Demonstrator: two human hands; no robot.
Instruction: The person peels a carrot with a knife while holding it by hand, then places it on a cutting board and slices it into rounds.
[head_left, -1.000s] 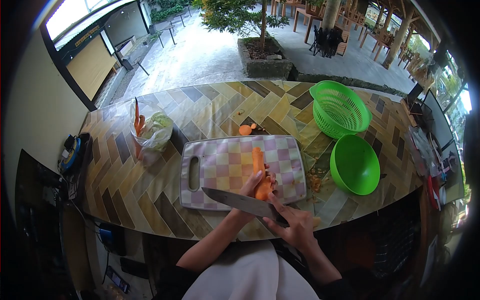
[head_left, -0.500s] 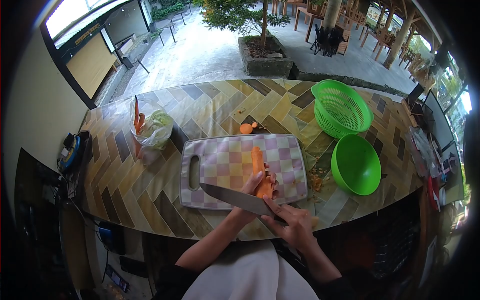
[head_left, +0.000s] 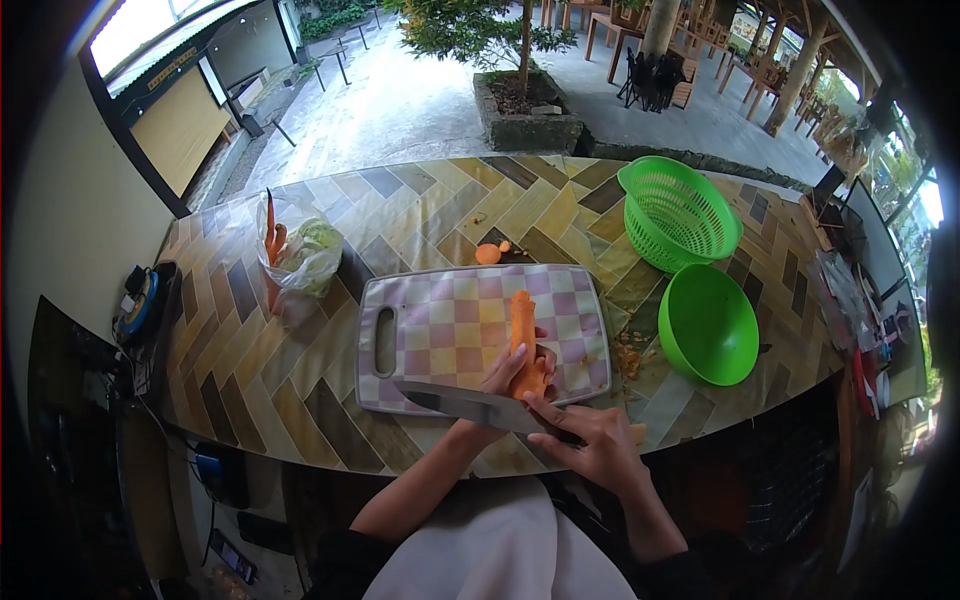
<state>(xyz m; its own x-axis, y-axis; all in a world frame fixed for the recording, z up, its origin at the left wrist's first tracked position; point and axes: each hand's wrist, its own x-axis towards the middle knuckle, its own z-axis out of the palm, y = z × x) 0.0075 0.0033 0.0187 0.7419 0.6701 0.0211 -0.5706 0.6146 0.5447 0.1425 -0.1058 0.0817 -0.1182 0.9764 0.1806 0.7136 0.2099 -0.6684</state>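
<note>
A peeled orange carrot (head_left: 523, 325) points away from me above the checkered cutting board (head_left: 430, 290). My left hand (head_left: 507, 373) is wrapped round its near end. In my right hand (head_left: 598, 440) is a large kitchen knife (head_left: 470, 407), its wide blade pointing left across my left wrist and just below the carrot's near end. The knife's handle is mostly hidden by my fingers. Carrot pieces (head_left: 488, 254) lie on the table just beyond the board.
A green colander (head_left: 685, 215) and a green bowl (head_left: 708, 325) stand at the right. Peel scraps (head_left: 628, 360) lie between board and bowl. On the left, a clear plastic bag (head_left: 305, 262) holds carrots and a pale green vegetable. A patterned cover (head_left: 240, 380) spreads over the table.
The knife blade has turned slightly, lying closer to level. The carrot and my left hand have tilted a little to the right. My grips stay the same.
</note>
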